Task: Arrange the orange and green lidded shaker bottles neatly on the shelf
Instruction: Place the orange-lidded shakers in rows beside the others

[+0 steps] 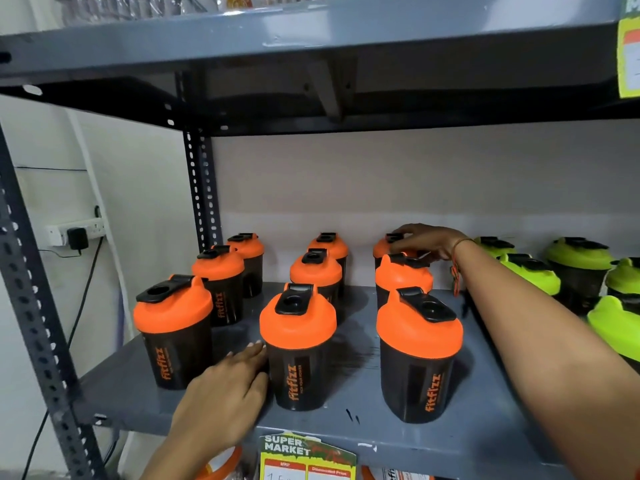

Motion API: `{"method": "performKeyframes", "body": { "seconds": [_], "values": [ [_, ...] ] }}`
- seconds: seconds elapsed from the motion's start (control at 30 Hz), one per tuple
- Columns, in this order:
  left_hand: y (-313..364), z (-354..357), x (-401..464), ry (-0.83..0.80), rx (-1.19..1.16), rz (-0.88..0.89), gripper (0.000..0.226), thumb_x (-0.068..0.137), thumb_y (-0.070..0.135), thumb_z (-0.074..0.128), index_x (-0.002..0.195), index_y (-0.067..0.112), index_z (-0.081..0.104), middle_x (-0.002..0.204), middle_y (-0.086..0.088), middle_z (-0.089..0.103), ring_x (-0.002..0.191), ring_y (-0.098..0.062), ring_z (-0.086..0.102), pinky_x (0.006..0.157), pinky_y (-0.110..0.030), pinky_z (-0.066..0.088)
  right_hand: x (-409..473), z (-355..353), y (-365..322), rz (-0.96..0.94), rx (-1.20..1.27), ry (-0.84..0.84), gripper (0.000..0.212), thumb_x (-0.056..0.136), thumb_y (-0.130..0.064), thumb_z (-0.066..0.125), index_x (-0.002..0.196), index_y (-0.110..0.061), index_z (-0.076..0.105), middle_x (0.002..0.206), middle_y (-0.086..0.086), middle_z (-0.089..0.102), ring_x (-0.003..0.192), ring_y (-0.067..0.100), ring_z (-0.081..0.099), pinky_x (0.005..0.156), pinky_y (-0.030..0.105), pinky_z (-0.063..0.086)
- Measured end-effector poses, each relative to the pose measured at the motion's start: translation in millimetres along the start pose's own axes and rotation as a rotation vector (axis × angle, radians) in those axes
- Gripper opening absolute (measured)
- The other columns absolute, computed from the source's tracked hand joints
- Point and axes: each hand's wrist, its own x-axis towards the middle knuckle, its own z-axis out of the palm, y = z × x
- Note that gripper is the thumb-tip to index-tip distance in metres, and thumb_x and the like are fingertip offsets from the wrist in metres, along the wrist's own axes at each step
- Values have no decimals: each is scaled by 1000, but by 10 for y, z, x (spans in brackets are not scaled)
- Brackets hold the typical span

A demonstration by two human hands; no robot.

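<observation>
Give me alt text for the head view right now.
Nine orange-lidded shaker bottles stand in three rows on a grey shelf. The left hand rests against the front middle bottle; the right hand reaches to the rear right orange bottle. Green-lidded bottles crowd the right.

Nine black orange-lidded bottles [298, 344] stand upright in three rows mid-frame on the grey shelf [485, 427]; green-lidded bottles [578, 265] cluster upright at the right edge, partly cut off.
</observation>
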Motion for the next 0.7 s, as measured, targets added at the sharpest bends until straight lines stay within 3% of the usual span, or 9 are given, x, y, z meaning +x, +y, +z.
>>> {"method": "performKeyframes", "body": {
  "seconds": [0.13,0.27,0.33,0.43,0.5,0.6,0.7],
  "values": [
    [21,-14,-1,5,5,1,32,91,36,29,118,35,46,134,13,54,118,-14,53,85,-37,46,4,14,18,25,16,44,76,83,-33,78,149,-29,40,146,6,43,121,26,51,96,46,54],
    [26,-14,-13,-1,18,1,36,91,36,27,121,34,47,138,13,52,120,-16,52,87,-38,47,-129,-90,-63,-69,-49,147,92,78,-44,80,153,-29,29,156,7,35,136,29,40,100,42,47],
    [36,-16,-15,-9,24,-7,39,92,36,26,125,33,46,140,12,50,123,-18,51,92,-39,47,-264,-179,-166,-173,-68,271,85,77,-48,80,147,-23,40,152,9,40,132,28,44,102,42,46],
    [41,-15,-24,-38,33,-10,44,92,37,23,131,34,43,147,11,43,128,-21,48,101,-41,44,-566,-294,-354,-294,-14,377,62,78,-49,77,131,-23,56,133,4,56,118,24,54,85,33,52],
    [49,-15,-28,-46,43,-10,44,93,37,24,133,34,43,150,9,39,131,-21,46,101,-41,44,-788,-335,-428,-282,-12,213,55,80,-46,77,128,-27,57,124,-2,59,119,21,53,84,31,52],
    [63,-18,-30,-39,51,-8,44,94,36,26,135,33,42,152,7,36,133,-21,43,100,-39,44,-1051,-269,-461,-202,-173,-117,62,78,-42,80,133,-35,53,133,-8,52,120,13,52,99,37,50],
    [65,-19,-36,-44,52,0,46,94,35,26,138,32,40,153,6,35,134,-22,41,102,-38,42,-1146,-109,-433,-122,-287,-193,63,82,-27,79,137,-34,50,139,-8,50,112,7,54,97,37,50]
  ]
}}
